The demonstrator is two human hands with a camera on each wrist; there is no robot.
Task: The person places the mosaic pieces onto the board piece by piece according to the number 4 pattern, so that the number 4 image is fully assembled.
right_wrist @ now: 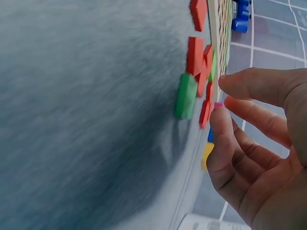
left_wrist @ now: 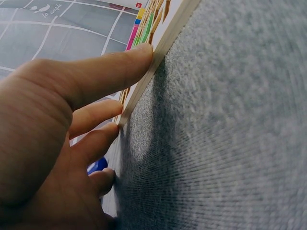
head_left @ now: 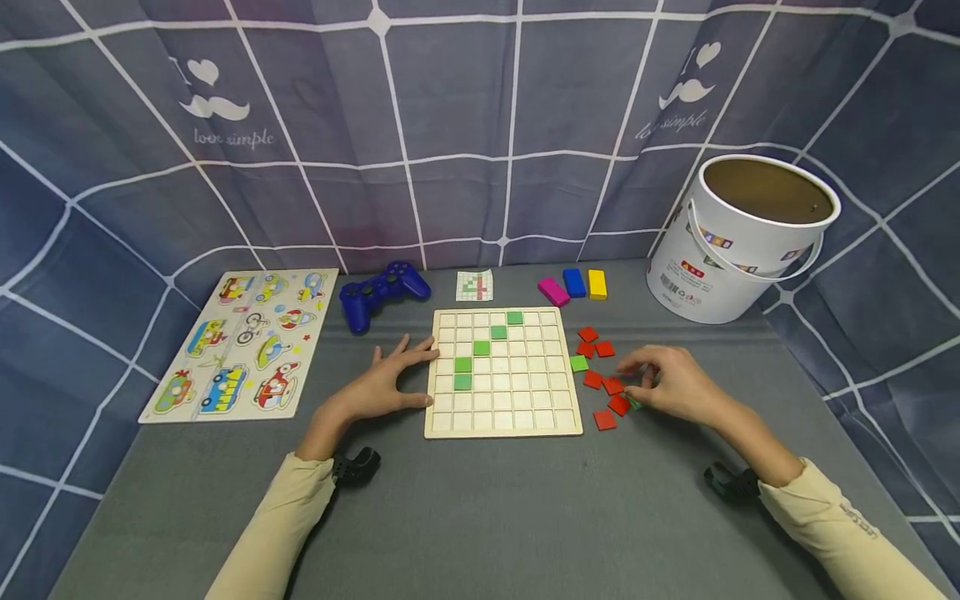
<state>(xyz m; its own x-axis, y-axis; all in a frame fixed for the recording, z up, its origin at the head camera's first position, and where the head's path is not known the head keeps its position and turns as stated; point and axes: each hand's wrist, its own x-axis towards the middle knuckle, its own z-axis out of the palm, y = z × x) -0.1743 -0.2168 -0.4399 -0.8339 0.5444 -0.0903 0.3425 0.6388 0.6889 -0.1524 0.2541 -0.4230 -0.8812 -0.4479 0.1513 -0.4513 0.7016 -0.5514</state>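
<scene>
A square wooden grid board [head_left: 517,417] lies on the table, with several green tiles [head_left: 482,348] set in a slanting line of its cells. Against the board's left edge rest the thumb and fingertips of my left hand [head_left: 390,382], spread apart; the left wrist view shows this touch on the rim [left_wrist: 144,86]. To the right of the board is a loose scatter of red tiles [head_left: 604,420] and a green tile [head_left: 579,363]. My right hand [head_left: 678,383] hovers by them, fingers bent, over another green tile [right_wrist: 186,96]. In the right wrist view a gap separates thumb and fingertips, holding nothing.
Behind the board lie a small pattern card [head_left: 475,286] and magenta [head_left: 553,292], blue [head_left: 574,282] and yellow blocks [head_left: 597,284]. A blue game controller [head_left: 384,293] and a picture puzzle board [head_left: 240,346] are at left. A white bucket [head_left: 697,275] stands at back right.
</scene>
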